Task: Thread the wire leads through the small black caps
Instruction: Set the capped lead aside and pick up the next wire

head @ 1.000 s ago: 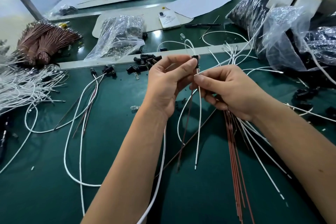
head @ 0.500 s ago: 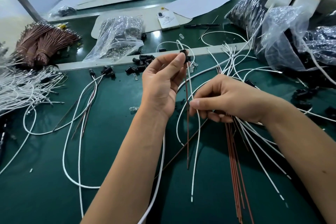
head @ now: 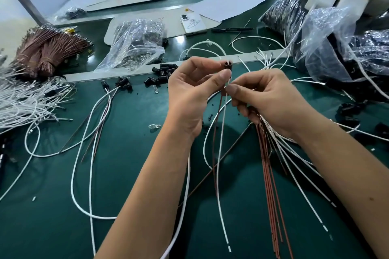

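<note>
While the left hand pinches a small black cap between thumb and forefinger just above the centre of the frame, the right hand meets it from the right, its thumb and forefinger closed on the two leads just beneath the cap. Holding the cap raised off the green bench seems meant to let the leads hang freely: a white lead and a brown lead drop from it side by side toward the lower centre. Both appear to run through the cap already, and the right fingers look placed to tug or seat them, though whether they are fully home is too small to tell.

Beneath the right palm, a fan of spare brown wires and white wires spreads toward the lower right; the curled lower fingers seem to trap them there, probably so the next pair is ready without reaching.

More loose black caps lie in a small heap just left of the raised cap, near the pale rail crossing the bench, close enough for a quick pick. Finished assemblies with their leads trail toward the left centre. A brown bundle and a mass of white wires occupy the left edge, a clear bag sits upper centre, and a phone lies beyond it.
</note>
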`<control>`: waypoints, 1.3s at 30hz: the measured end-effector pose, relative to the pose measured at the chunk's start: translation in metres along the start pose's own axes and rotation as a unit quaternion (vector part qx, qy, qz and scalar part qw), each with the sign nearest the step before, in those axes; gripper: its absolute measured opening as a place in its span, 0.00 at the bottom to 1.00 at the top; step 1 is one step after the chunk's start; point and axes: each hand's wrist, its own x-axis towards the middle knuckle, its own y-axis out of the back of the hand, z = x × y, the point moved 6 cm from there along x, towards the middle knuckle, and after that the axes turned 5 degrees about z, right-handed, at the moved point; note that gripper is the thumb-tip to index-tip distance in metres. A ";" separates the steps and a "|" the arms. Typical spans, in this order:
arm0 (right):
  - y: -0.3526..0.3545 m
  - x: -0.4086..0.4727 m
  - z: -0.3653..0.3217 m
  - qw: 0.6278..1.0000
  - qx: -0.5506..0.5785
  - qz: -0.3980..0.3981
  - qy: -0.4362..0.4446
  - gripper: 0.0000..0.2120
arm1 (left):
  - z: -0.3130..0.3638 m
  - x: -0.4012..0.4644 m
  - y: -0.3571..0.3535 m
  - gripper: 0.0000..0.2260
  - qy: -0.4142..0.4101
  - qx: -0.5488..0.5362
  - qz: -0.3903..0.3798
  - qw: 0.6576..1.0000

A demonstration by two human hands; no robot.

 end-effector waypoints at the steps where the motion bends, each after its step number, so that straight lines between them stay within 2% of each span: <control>1: -0.002 0.000 0.001 1.000 -0.003 -0.008 -0.001 0.07 | -0.001 0.000 0.001 0.10 -0.001 -0.001 0.005 1.000; 9: -0.006 -0.002 0.003 0.997 -0.046 -0.052 -0.017 0.06 | -0.006 0.002 0.004 0.08 0.026 -0.073 0.036 0.996; 13: -0.008 -0.001 0.006 0.998 -0.043 -0.030 -0.018 0.08 | -0.010 0.001 0.001 0.08 0.042 -0.091 0.037 0.994; 22: -0.004 0.001 0.012 1.000 -0.006 0.014 -0.019 0.13 | -0.011 0.002 0.003 0.06 0.049 -0.032 0.048 0.997; 29: 0.002 0.003 0.010 1.000 -0.012 0.017 -0.014 0.17 | -0.015 -0.001 -0.003 0.06 0.078 0.017 0.013 0.997; 34: 0.008 0.003 0.007 0.999 0.009 0.050 -0.011 0.07 | -0.014 0.000 0.004 0.07 0.085 0.017 0.044 0.995; 39: 0.006 0.003 0.010 0.998 -0.038 0.033 -0.023 0.07 | -0.012 -0.001 0.004 0.07 0.091 0.006 0.046 0.995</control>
